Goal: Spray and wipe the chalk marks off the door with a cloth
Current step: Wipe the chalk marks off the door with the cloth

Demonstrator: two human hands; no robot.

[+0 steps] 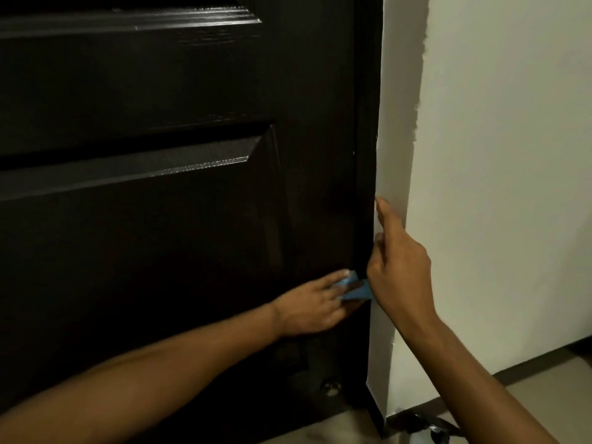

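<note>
A dark panelled door (179,235) fills the left and middle of the head view. My left hand (312,307) presses a blue cloth (453,291) flat against the door's lower right part, near its edge. My right hand (400,267) is at the door's right edge where it meets the white wall, index finger stretched upward along that edge, the other fingers curled. No chalk marks show on the dark surface in this light. No spray bottle can be made out for certain.
A white wall (496,187) stands right of the door, with a rough plaster edge. A round metal fitting (330,387) sits low on the door. A dark object with a shiny part (426,426) lies on the floor at the wall's foot.
</note>
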